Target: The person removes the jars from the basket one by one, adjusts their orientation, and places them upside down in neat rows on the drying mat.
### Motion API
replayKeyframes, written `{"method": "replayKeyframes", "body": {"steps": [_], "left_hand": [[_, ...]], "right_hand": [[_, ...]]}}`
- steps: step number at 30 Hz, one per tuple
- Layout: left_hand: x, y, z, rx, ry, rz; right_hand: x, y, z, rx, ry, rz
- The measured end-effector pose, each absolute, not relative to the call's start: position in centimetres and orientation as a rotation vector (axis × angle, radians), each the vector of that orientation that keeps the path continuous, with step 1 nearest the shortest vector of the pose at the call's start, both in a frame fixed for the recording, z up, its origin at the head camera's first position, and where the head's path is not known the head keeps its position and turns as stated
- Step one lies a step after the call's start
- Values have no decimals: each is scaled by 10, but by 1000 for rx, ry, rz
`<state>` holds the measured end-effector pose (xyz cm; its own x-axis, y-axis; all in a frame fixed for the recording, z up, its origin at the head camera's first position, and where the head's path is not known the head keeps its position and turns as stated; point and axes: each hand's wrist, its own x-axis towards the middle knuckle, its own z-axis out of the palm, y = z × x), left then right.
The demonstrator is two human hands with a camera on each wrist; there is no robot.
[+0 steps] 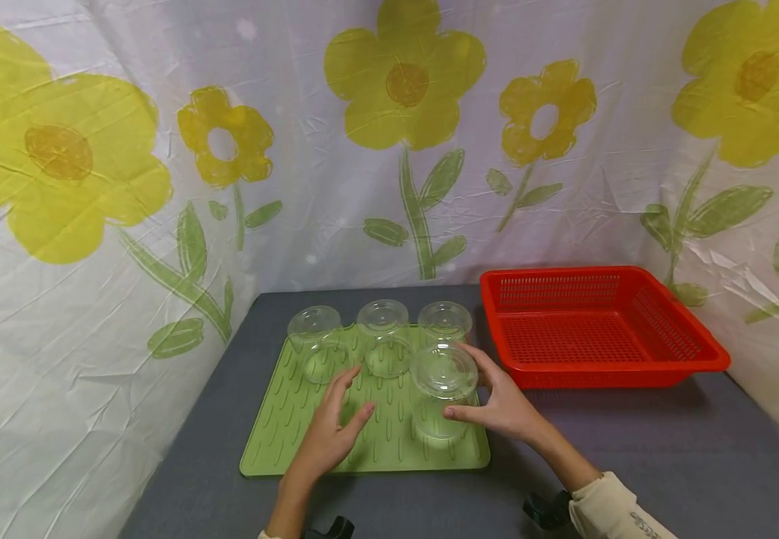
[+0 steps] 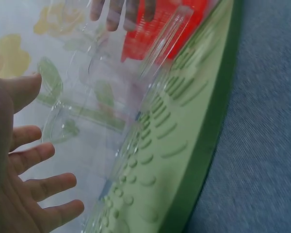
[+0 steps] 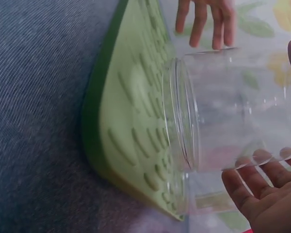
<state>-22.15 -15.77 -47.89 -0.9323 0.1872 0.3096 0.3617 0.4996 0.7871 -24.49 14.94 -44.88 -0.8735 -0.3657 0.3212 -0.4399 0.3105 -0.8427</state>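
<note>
Clear plastic jars are on the green drying mat [image 1: 282, 442]. The nearest jar [image 1: 440, 404] is upright with its threaded mouth down toward the mat, at the mat's right side. My right hand [image 1: 507, 404] holds this jar, thumb in front and fingers along its far right side, as the right wrist view of the jar [image 3: 233, 107] shows. My left hand [image 1: 329, 434] hovers over the mat to its left, fingers spread and apart from the jar. Behind stand a left jar [image 1: 315, 337], a middle jar [image 1: 384, 337] and a right jar [image 1: 445, 318], partly hidden.
A red perforated basket [image 1: 605, 367] stands at the back right, beside the mat. The dark grey tabletop [image 1: 605, 434] runs around both. A white curtain [image 1: 308, 195] with yellow flowers hangs behind and along the sides.
</note>
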Motion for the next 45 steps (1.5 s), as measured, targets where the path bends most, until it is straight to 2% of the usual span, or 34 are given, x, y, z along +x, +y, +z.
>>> {"method": "replayKeyframes", "body": {"steps": [16, 45], "left_hand": [[-218, -163, -484, -436, -2517, -1451], [-217, -166, -481, -472, -2484, -1471]], "right_hand": [[-247, 155, -467, 742, -2499, 1620], [-246, 153, -468, 673, -2571, 1630]]}}
